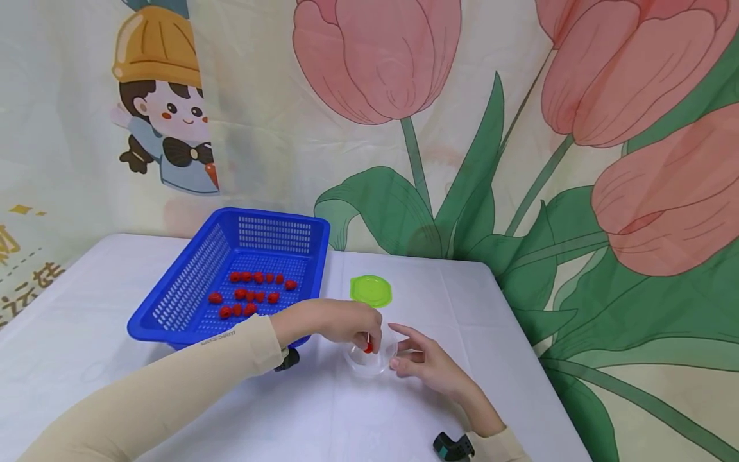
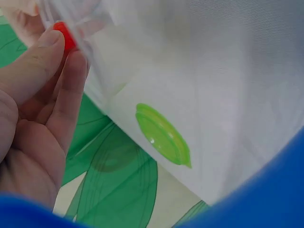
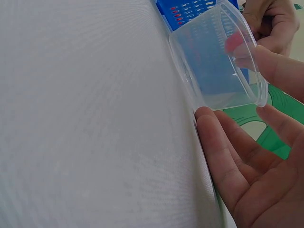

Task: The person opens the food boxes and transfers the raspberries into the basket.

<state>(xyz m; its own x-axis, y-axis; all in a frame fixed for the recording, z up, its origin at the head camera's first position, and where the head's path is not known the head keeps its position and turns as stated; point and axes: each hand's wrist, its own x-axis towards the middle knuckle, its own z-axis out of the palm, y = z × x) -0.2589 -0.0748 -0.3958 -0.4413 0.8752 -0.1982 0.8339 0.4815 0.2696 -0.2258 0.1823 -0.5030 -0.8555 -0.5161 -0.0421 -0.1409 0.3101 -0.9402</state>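
My left hand [image 1: 349, 319] reaches past the basket's near right corner and pinches a small red berry [image 2: 67, 37] between thumb and fingertips. It holds the berry within the mouth of a clear plastic container [image 3: 206, 71] standing on the table. At the container's right side is my right hand [image 1: 432, 367], its fingers spread and only slightly bent. In the right wrist view, fingertips [image 3: 205, 114] touch the container near its base. Several more red berries [image 1: 239, 294] lie in loose rows inside the blue basket [image 1: 277, 232] on the left.
Behind the container lies a bright green lid [image 1: 371, 290], flat on the white tablecloth [image 1: 439, 289]. A printed curtain [image 1: 265, 128] with tulips hangs along the table's back edge. The left forearm crosses in front of the basket.
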